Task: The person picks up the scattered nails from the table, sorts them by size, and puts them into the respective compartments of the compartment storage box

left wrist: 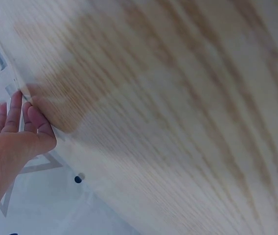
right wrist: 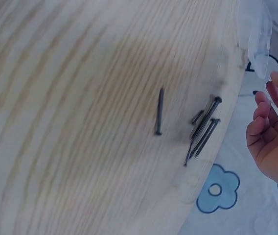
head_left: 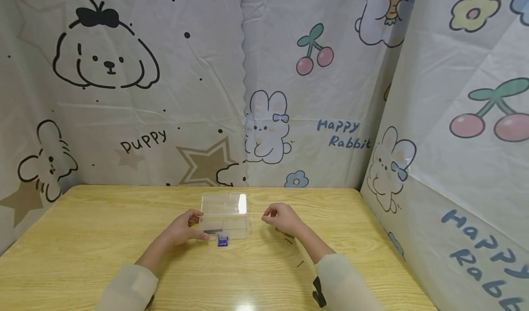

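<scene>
A clear plastic box point(head_left: 235, 232) stands on the table with its lid point(head_left: 223, 204) raised at the back and a blue latch point(head_left: 222, 241) at the front. Several dark nails point(head_left: 212, 231) lie in its left compartment. My left hand point(head_left: 184, 228) holds the box at its left side, thumb by the front corner and fingers farther back. Just right of the box, my right hand point(head_left: 283, 219) is raised above the table. In the right wrist view, that hand pinches a nail point(right wrist: 256, 92), mostly hidden by the fingers. Below it lie several loose nails point(right wrist: 207, 117).
One nail point(head_left: 300, 263) lies apart, nearer the front of the wooden table point(head_left: 103, 237). A black object point(head_left: 318, 292) shows beside the right sleeve. Printed cloth point(head_left: 198, 95) hangs behind the table and along its right side.
</scene>
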Demonstrator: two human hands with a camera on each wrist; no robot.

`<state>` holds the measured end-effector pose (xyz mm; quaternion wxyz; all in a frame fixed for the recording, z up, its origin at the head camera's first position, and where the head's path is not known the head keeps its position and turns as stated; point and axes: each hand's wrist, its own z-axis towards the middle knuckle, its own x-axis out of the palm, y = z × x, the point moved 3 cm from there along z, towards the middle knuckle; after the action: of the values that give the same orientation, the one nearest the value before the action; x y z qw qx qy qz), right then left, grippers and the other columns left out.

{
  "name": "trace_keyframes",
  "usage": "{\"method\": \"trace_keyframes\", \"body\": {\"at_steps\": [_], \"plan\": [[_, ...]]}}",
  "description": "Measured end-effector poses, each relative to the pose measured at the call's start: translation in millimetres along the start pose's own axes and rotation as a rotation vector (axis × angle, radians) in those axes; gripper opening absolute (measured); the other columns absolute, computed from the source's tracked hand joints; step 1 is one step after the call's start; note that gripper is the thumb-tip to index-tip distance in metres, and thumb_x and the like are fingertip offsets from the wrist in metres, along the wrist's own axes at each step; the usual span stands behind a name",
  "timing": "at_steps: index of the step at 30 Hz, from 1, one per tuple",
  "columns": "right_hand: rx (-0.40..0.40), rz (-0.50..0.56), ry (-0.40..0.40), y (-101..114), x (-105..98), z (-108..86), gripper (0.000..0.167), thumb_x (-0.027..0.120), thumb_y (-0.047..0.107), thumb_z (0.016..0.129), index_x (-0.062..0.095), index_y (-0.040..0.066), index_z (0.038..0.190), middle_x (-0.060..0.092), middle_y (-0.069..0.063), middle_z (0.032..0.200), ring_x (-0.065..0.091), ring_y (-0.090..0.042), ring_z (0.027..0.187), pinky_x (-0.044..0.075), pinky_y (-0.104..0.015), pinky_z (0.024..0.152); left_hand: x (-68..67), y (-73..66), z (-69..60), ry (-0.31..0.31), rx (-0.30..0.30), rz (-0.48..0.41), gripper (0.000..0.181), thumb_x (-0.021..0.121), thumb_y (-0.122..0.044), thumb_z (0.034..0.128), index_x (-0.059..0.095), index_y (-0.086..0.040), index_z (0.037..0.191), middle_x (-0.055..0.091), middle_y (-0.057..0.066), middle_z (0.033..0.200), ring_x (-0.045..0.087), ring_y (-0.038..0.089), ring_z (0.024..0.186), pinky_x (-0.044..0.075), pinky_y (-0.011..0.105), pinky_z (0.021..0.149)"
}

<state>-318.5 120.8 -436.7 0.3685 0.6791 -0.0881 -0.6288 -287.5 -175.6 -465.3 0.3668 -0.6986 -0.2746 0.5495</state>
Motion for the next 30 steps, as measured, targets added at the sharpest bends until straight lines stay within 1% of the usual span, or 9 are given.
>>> {"method": "trace_keyframes", "body": {"at_steps": [7,13,17,19,24,30], "plan": [[0.052,0.015,-0.049,-25,-10,-6.7,0.012,0.063,0.020,0.088,0.068,0.010,0.090,0.058,-0.001,0.081,0.048,-0.013,0.072,0.041,-0.027,0.062,0.2,0.4,0.0,-0.001,0.006,0.004,0.078,0.081,-0.025,0.0719,0.040,0.004,0.132,0.047,0.026,0.128,0.042,0.044,0.120,0.034,0.056,0.104],[0.131,0.022,-0.103,-47,-18,-13.0,0.009,0.065,0.019,0.087,0.068,0.012,0.087,0.058,0.000,0.079,0.048,-0.013,0.072,0.041,-0.028,0.063,0.7,-0.1,-1.2,0.000,0.001,-0.003,0.077,0.081,-0.024,0.0723,0.041,0.003,0.132,0.047,0.026,0.130,0.042,0.044,0.122,0.034,0.055,0.105],[0.185,0.028,-0.123,-61,-20,-18.4,0.008,0.065,0.019,0.087,0.068,0.012,0.086,0.059,0.000,0.080,0.049,-0.014,0.075,0.041,-0.028,0.066,0.4,-0.4,-1.5,0.002,0.006,0.007,0.077,0.081,-0.025,0.0726,0.040,0.004,0.132,0.047,0.027,0.129,0.042,0.044,0.122,0.034,0.056,0.105],[0.202,0.029,-0.131,-68,-21,-21.4,0.007,0.065,0.018,0.087,0.067,0.011,0.085,0.058,0.000,0.080,0.049,-0.014,0.075,0.041,-0.028,0.067,0.6,-0.4,-1.3,-0.002,-0.002,0.000,0.077,0.081,-0.025,0.0720,0.041,0.003,0.132,0.047,0.026,0.129,0.042,0.044,0.122,0.033,0.056,0.105],[0.221,0.055,-0.156,-77,-20,-26.8,0.007,0.066,0.015,0.085,0.067,0.008,0.085,0.057,-0.002,0.078,0.047,-0.014,0.073,0.040,-0.027,0.064,1.1,0.3,-0.9,-0.012,-0.021,-0.017,0.078,0.082,-0.025,0.0710,0.041,0.002,0.132,0.047,0.025,0.130,0.042,0.042,0.122,0.033,0.056,0.105],[0.235,0.062,-0.172,-82,-16,-29.4,0.006,0.066,0.013,0.083,0.068,0.007,0.083,0.058,-0.001,0.074,0.047,-0.013,0.069,0.039,-0.025,0.063,1.2,1.8,-0.5,-0.012,-0.016,-0.010,0.078,0.081,-0.025,0.0714,0.041,0.002,0.132,0.047,0.025,0.130,0.042,0.043,0.122,0.033,0.056,0.105]]}}
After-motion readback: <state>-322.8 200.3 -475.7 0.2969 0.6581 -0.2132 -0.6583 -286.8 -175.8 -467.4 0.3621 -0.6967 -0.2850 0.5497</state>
